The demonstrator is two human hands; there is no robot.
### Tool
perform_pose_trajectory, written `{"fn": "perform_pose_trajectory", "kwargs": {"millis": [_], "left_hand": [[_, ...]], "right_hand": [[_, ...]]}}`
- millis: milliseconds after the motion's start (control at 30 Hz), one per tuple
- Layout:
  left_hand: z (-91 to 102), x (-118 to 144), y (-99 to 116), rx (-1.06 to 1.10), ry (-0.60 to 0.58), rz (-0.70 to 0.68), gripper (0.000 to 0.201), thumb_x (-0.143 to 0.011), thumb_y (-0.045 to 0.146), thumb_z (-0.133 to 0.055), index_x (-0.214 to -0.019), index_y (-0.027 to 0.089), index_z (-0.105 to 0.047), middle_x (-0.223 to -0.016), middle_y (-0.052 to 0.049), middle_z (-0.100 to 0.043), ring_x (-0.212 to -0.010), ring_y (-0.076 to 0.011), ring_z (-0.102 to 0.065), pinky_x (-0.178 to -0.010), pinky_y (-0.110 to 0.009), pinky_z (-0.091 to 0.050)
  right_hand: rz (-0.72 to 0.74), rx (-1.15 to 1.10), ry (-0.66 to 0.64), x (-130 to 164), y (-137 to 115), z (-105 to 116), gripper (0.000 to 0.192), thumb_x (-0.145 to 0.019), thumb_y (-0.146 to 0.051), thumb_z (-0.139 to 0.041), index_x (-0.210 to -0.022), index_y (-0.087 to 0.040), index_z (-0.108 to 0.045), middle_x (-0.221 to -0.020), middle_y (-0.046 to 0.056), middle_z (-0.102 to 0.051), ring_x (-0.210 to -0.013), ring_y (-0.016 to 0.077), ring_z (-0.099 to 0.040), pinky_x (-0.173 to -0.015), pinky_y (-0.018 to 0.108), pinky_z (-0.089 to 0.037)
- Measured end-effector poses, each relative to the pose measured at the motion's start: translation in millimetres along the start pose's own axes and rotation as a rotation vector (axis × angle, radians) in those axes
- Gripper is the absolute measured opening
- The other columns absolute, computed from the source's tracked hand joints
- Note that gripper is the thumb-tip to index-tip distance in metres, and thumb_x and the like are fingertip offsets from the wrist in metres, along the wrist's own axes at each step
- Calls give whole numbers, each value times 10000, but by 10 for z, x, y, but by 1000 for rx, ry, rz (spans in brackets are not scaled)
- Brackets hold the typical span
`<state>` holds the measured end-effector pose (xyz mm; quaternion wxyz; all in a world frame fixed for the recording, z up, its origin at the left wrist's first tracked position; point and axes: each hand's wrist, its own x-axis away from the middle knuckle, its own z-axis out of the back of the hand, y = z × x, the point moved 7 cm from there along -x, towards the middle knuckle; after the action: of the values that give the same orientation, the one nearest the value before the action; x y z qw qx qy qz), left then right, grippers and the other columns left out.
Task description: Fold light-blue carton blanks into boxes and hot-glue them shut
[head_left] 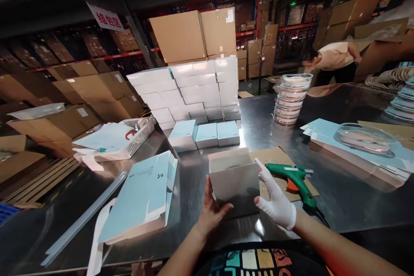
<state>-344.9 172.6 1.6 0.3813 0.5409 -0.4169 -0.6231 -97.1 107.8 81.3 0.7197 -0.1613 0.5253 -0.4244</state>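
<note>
On the steel table (pixel 339 194) close before the person, a grey open-topped box (pixel 234 181) stands upright. The bare left hand (pixel 211 209) and gloved right hand (pixel 274 200) clasp its two sides, a green glue gun (pixel 296 181) lying just right.

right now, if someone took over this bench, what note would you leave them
Left hand: bare, gripping the open box at its lower left corner.
Right hand: white glove, pressing the box's right side.
The box stands on the steel table, flap up. Green glue gun lies on cardboard beside it.
Done: finished boxes stacked behind, three in front.
Left: flat box blanks piled on the left.
</note>
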Motion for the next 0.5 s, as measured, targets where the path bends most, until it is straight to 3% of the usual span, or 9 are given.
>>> {"fn": "perform_pose_trajectory", "kwargs": {"millis": [67, 133, 200, 267, 300, 367, 433, 500], "left_hand": [[13, -70, 236, -15, 6, -110, 795, -753, 713, -827, -1346, 212, -658, -1497, -191, -586, -1416, -389, -553, -1185, -519, -451], [-11, -107, 395, -26, -3, -152, 622, -839, 732, -740, -1154, 196, -736, -1373, -172, -659, -1294, -362, -632, -1119, -482, -505], [16, -86, 436, -26, 77, -157, 589, -868, 709, -727, -1163, 199, -725, -1290, -154, -686, -1197, -333, -675, -1042, -444, -548], [84, -13, 386, -15, 190, -176, 674, -843, 708, -757, -1301, 222, -664, -1328, -158, -664, -1213, -338, -671, -1023, -449, -557], [107, 22, 342, -23, 209, -191, 720, -818, 717, -777, -1334, 232, -646, -1354, -165, -651, -1260, -355, -653, -1045, -468, -548], [105, 54, 246, -83, 133, -209, 741, -748, 724, -834, -1291, 244, -680, -1333, -166, -662, -1362, -400, -593, -1116, -527, -503], [87, 35, 177, -164, 13, -197, 689, -672, 708, -897, -1162, 249, -745, -1209, -146, -708, -1389, -431, -567, -1164, -577, -454], [143, -19, 179, -199, 16, -173, 664, -639, 717, -912, -1094, 255, -769, -1129, -126, -725, -1371, -432, -575, -1177, -589, -436]], "right_hand": [[-93, -135, 28, -81, -24, -131, 699, -966, -727, -617, -1498, -274, -584, -1647, 177, -500, -1591, 395, -391, -1270, 612, -377], [-250, -264, 61, -216, -33, -245, 621, -1002, -723, -533, -1373, -242, -663, -1471, 177, -653, -1465, 385, -551, -1191, 560, -492], [-393, -289, 122, -309, -9, -334, 486, -1006, -619, -544, -1258, -226, -679, -1219, 148, -756, -1217, 355, -702, -1043, 522, -596], [-458, -226, 234, -333, 34, -357, 369, -929, -468, -619, -1210, -230, -643, -1134, 113, -760, -1098, 318, -721, -997, 500, -607], [-458, -199, 287, -329, 52, -351, 369, -884, -403, -634, -1214, -237, -619, -1167, 109, -751, -1114, 306, -713, -1017, 492, -595], [-426, -192, 330, -325, 86, -309, 428, -842, -337, -618, -1260, -253, -575, -1275, 114, -719, -1164, 283, -697, -1050, 474, -574], [-409, -176, 278, -352, 134, -183, 413, -879, -361, -571, -1278, -255, -558, -1295, 121, -710, -1114, 269, -714, -1003, 458, -591], [-430, -10, 179, -385, 210, 81, 378, -926, -412, -548, -1256, -232, -587, -1267, 140, -714, -1054, 279, -727, -964, 457, -599]]}}
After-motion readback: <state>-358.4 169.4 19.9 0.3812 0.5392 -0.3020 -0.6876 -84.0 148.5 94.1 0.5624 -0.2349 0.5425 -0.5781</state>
